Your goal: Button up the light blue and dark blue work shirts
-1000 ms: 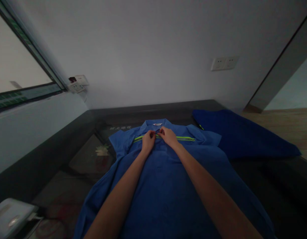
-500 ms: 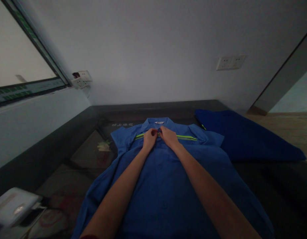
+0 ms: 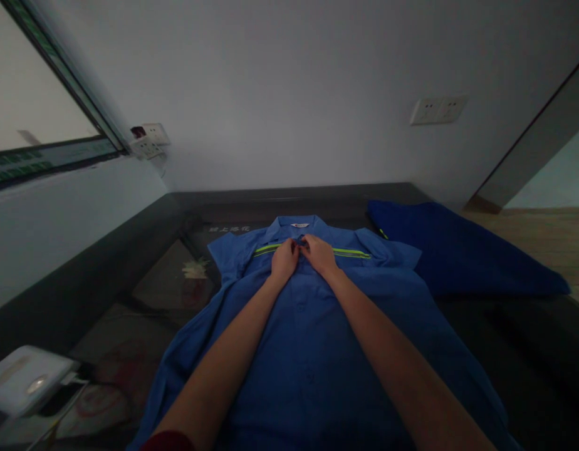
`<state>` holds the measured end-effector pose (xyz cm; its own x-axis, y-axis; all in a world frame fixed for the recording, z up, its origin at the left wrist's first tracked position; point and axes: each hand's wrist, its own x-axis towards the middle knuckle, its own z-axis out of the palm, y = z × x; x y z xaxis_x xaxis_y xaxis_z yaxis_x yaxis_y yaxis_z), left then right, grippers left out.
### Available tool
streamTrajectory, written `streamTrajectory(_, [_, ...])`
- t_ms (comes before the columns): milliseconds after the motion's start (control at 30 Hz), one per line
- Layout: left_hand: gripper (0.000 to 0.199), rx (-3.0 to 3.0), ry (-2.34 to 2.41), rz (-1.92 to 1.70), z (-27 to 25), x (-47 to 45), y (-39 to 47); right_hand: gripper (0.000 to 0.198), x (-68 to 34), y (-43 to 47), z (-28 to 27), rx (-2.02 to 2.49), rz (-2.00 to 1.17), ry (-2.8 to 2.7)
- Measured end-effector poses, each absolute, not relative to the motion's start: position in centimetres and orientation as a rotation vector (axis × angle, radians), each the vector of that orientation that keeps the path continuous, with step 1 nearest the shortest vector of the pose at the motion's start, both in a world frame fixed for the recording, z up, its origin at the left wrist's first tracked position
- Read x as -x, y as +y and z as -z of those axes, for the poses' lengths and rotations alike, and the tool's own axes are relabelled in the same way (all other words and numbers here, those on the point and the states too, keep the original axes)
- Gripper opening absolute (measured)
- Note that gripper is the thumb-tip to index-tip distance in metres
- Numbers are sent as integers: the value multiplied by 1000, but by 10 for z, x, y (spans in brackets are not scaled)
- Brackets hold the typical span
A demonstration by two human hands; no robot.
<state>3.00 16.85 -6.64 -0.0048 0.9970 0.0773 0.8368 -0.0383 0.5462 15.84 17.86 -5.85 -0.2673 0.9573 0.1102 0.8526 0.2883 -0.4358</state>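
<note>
A blue work shirt with a yellow-green stripe across the chest lies front up on a dark table, its collar at the far end. My left hand and my right hand meet at the front placket just below the collar. The fingers of both are pinched on the shirt's cloth there, tips almost touching. Whether a button sits between them is hidden by the fingers. Further down the placket, a few closed buttons or buttonholes show faintly.
To the right lies a folded dark blue garment. A white device with a cable stands at the table's near left. The table meets a white wall with sockets; a window is at left.
The left fingers have closed in from a loose curl and moved nearer the right fingertips. The view has tipped slightly, while the shirt stays in place.
</note>
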Motion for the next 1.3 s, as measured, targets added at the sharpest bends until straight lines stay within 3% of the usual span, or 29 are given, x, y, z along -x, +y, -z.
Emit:
streamTrajectory(367, [17,-2051,1899,-618,67,-28,168,10,-160,183,71,1519,-461,-2095])
streamTrajectory(533, [19,-2089,1891,-613,69,-28,169,17,-162,187,77,1500,-491,-2046])
streamTrajectory(1300, [18,-2191,1920,-493,64,-26,165,10,-167,190,76,1500,-536,-2119])
